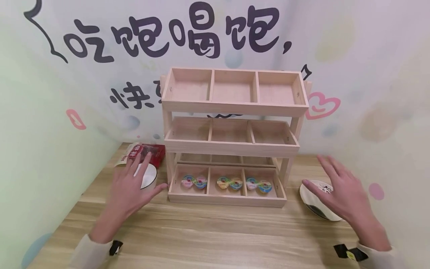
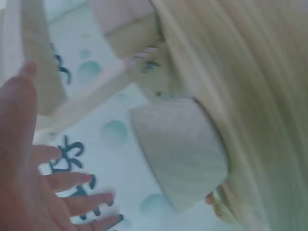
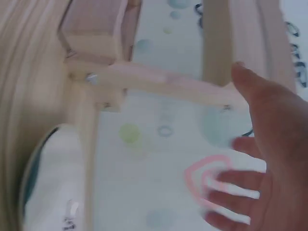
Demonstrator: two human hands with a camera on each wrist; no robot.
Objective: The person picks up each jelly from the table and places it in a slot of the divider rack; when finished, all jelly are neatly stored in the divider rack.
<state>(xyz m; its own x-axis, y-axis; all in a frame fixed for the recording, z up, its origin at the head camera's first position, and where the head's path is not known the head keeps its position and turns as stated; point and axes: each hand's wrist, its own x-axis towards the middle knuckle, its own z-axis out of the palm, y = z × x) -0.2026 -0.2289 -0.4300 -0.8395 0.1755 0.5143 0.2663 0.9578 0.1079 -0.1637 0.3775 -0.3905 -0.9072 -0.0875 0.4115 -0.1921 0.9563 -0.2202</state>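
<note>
My left hand (image 1: 129, 190) hovers with spread fingers over a white bowl (image 1: 150, 176) at the left of a wooden rack. Behind it lies a red snack packet (image 1: 156, 153), partly covered by the fingers. On the other side, my right hand (image 1: 344, 190) hangs spread above a white plate (image 1: 317, 213) with a dark pattern, hiding part of it. Neither hand holds anything. The three-tier wooden rack (image 1: 231, 149) stands between them. Small jelly cups (image 1: 194, 182) sit in pairs in the three bottom compartments. In the left wrist view, the bowl (image 2: 185, 149) appears beside the fingers.
Beneath everything is a wood-grain table (image 1: 201, 231). A printed cloth backdrop (image 1: 100, 74) with large dark characters closes off the back and both sides. The rack's top tier (image 1: 235, 109) and middle tier (image 1: 231, 148) each have three bare compartments.
</note>
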